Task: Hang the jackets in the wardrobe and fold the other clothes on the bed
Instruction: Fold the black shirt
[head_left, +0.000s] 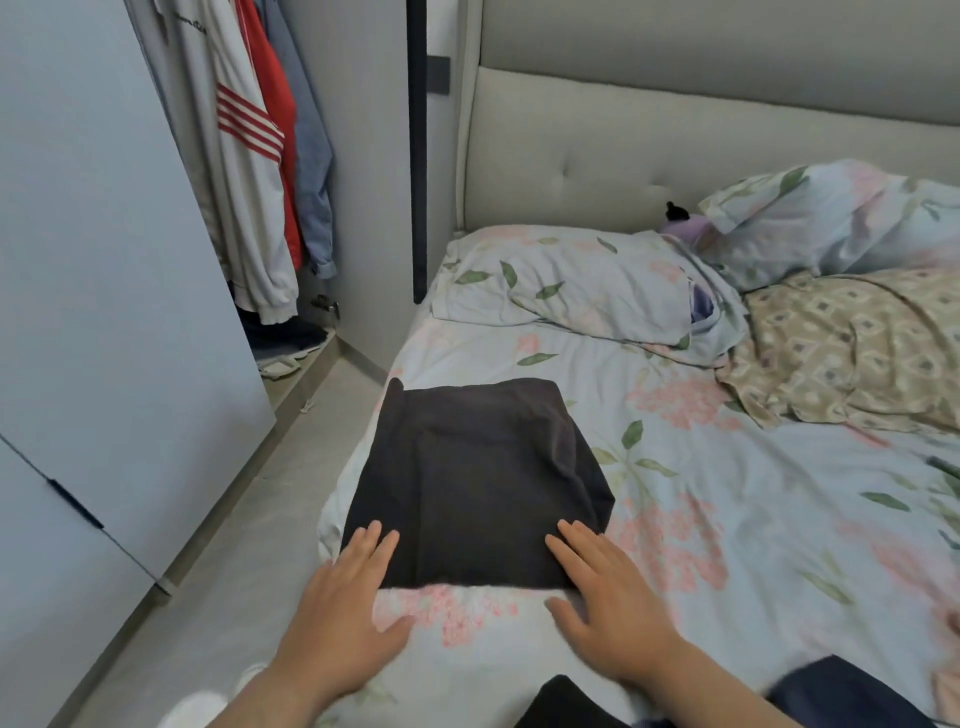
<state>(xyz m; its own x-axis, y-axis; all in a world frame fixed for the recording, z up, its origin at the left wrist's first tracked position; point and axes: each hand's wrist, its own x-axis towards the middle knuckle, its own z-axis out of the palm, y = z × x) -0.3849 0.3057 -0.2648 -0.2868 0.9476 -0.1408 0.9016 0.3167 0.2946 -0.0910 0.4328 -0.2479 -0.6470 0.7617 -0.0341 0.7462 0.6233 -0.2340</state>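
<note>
My left hand (348, 587) and right hand (602, 597) both lie flat with fingers straight, gripping nothing, fingertips pressing the 2 near corners of the black folded garment (478, 478). It sits on the bed (727, 519), close to the edge that faces the wardrobe (363, 156). I judge this to be the smoothing step. To do it well I should sweep my palms outward from the middle, square the rumpled far right corner, and press the near fold line so it holds without dragging the sheet. More dark cloth (841, 691) lies at the near edge of the bed, probably next to fold. The wardrobe stands open, and inside hang 3 pieces: a white jacket with red stripes (244, 171), a red jacket (275, 104) and a blue jacket (311, 171). Dark folded clothes (280, 332) are piled on its floor.
</note>
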